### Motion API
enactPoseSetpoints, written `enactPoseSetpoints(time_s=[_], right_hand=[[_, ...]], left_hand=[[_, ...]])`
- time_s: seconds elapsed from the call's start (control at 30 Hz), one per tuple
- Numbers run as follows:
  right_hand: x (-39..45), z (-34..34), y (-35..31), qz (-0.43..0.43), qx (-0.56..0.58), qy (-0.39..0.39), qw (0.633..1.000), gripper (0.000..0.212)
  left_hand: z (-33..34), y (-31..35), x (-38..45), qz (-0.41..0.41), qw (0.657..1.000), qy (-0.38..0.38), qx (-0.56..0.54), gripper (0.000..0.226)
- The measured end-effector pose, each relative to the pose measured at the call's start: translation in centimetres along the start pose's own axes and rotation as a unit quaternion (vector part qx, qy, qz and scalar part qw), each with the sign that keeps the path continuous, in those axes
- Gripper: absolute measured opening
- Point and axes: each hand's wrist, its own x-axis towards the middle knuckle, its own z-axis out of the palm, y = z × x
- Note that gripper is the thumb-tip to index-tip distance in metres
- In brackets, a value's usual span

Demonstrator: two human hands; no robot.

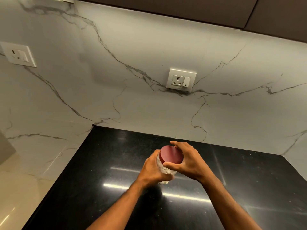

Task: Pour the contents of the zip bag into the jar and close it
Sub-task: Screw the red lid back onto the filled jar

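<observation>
A clear plastic jar point(163, 170) with pale contents is held above the black countertop point(103, 163), tilted with its top toward the wall. A dark red lid point(170, 154) sits on the jar's mouth. My left hand point(153, 170) grips the jar's body from the left. My right hand point(187, 161) curls around the lid's rim, thumb at the near edge and fingers over the far edge. No zip bag is in view.
The glossy countertop meets a white marbled wall at the back and left. A socket with a switch point(181, 80) is on the back wall, another socket point(18, 54) on the left wall. Dark cabinets point(232, 10) hang overhead.
</observation>
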Motion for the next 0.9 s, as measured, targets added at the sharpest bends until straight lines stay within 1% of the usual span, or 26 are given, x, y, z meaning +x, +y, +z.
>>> enactPoseSetpoints(time_s=[0.1,0.17,0.23,0.27,0.3,0.37,0.43,0.47,0.5,0.57,0.63,0.67,0.73,0.8,0.87,0.9], right_hand=[[0.5,-0.7,-1.2,0.029,-0.082,-0.033,0.996,0.099],[0.8,-1.7,-2.0,0.022,-0.086,-0.072,0.993,0.104],[1.1,-2.7,-2.6,-0.002,-0.072,-0.11,0.991,0.099],[1.2,-3.0,-2.8,-0.017,-0.075,-0.117,0.99,0.096],[1.3,-3.1,-3.0,-0.025,-0.082,-0.111,0.99,0.093],[1.2,-2.8,-3.4,-0.011,-0.102,-0.075,0.992,0.091],[1.0,-2.4,-3.8,0.019,-0.139,-0.035,0.99,0.094],[1.0,-2.2,-3.9,0.027,-0.154,-0.028,0.987,0.097],[1.0,-2.2,-3.9,0.027,-0.154,-0.034,0.987,0.1],[1.2,-2.6,-4.1,0.013,-0.092,-0.087,0.992,0.103],[1.4,-3.1,-4.1,-0.018,-0.024,-0.14,0.99,0.101],[1.5,-3.3,-4.1,-0.037,-0.016,-0.146,0.989,0.097],[1.5,-3.3,-4.1,-0.053,-0.023,-0.111,0.992,0.091],[1.3,-3.0,-4.4,-0.033,-0.058,-0.05,0.997,0.091],[1.2,-2.5,-4.9,0.001,-0.116,-0.006,0.993,0.099],[1.2,-2.4,-5.0,0.012,-0.126,-0.006,0.992,0.104]], left_hand=[[-0.3,0.3,0.2,0.009,1.0,-0.002,0.002,0.087],[-0.7,0.6,0.2,0.011,1.0,0.006,-0.003,0.086],[-1.0,0.8,0.3,0.011,1.0,0.023,-0.014,0.084],[-1.2,0.9,0.4,0.012,0.999,0.029,-0.018,0.084],[-1.2,1.0,0.4,0.015,0.999,0.03,-0.017,0.084],[-1.3,1.2,0.5,0.02,0.999,0.027,-0.014,0.087],[-1.3,1.3,0.5,0.021,0.999,0.025,-0.013,0.088],[-1.4,1.3,0.4,0.021,0.999,0.024,-0.011,0.088],[-1.5,1.3,0.4,0.021,0.999,0.022,-0.009,0.089],[-2.0,1.4,0.5,0.021,1.0,0.017,-0.009,0.09],[-2.5,1.4,0.6,0.024,1.0,0.015,-0.007,0.09],[-2.8,1.6,0.7,0.026,1.0,0.015,-0.006,0.09],[-3.1,1.8,0.8,0.03,0.999,0.011,-0.004,0.089],[-3.3,1.8,0.9,0.033,0.999,0.007,-0.004,0.089],[-3.5,1.8,0.9,0.034,0.999,0.005,-0.006,0.092],[-3.6,1.9,0.9,0.033,0.999,0.002,-0.006,0.093]])
